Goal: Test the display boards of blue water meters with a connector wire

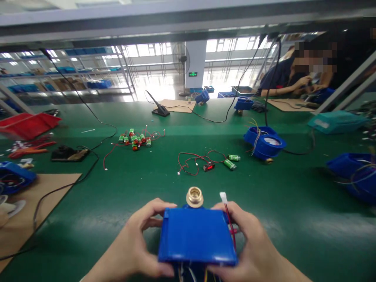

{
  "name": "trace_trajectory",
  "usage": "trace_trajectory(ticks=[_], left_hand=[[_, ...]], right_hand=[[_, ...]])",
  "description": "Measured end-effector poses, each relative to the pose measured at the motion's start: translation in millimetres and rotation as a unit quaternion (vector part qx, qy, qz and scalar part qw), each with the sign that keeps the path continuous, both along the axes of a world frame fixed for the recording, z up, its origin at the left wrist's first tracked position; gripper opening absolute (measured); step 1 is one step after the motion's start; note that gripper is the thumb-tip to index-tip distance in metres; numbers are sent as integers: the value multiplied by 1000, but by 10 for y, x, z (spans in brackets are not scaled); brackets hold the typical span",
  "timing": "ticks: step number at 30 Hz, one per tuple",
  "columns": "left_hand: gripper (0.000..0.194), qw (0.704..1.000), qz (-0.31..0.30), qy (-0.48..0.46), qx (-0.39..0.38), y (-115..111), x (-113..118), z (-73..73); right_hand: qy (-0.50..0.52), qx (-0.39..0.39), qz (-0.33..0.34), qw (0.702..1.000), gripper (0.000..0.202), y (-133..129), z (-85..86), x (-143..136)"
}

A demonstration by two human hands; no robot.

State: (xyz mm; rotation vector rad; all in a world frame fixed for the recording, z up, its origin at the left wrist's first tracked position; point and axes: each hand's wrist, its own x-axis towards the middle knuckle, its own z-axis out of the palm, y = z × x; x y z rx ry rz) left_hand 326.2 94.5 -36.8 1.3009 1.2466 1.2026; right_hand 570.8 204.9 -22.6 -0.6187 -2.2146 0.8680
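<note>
both hands grip one blue housing (196,237) low in the view, just above the green surface (164,184): the left hand (138,243) is curled shut around its left edge, thumb on the flat lid, and the right hand (249,244) is closed on its right edge, pinning red wires (230,225) that end in a white plug (223,196). a brass fitting (194,196) pokes out from the housing's far side. judging by the lid sitting flush and loose leads hanging underneath, the step in hand looks like closing or checking the case; a next move would call for keeping the wires from being pinched at the seam. beyond the housing lie a small red display with leads (209,167) and green cells (230,164), farther left a cluster of wired cells (135,139), to the right an open blue casing (264,143). farthest off, another person's arm (289,86) works.
</note>
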Motion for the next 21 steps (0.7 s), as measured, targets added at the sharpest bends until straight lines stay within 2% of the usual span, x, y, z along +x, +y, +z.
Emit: trace_trajectory(ticks=[1, 3, 5, 7, 9, 12, 14, 16, 18, 19, 21], left_hand=[[75, 998, 1, 43, 37, -45, -9, 14], [70, 986, -2, 111, 122, -114, -9, 34], [64, 970, -9, 148, 195, -160, 8, 46], [59, 961, -2, 162, 226, -201, 35, 53], [58, 961, 8, 162, 222, -245, 62, 56], [64, 965, 11, 143, 217, -306, 81, 58], [63, 968, 17, 135, 212, -331, 69, 63], [59, 972, 30, 137, 188, -339, 41, 68], [60, 981, 42, 129, 138, -323, 9, 55], [63, 988, 50, 106, 104, -304, -4, 37], [77, 997, 68, 17, 32, -238, -18, -33]], right_hand=[[25, 62, 15, 998, 63, -20, -23, 19], [68, 131, 68, 987, 56, -39, -79, 56], [86, 164, 110, 977, 46, -56, -152, 110], [72, 170, 110, 977, 36, -99, -246, 194], [28, 112, 75, 990, 25, -171, -349, 296], [-26, -28, 25, 999, 27, -263, -460, 402], [-25, -49, 36, 998, 28, -268, -475, 396], [-10, -30, 77, 997, 27, -236, -433, 320], [16, -29, 83, 996, 35, -200, -345, 188], [20, -52, 60, 997, 42, -186, -291, 110], [6, -154, -8, 988, 55, -166, -187, -55]])
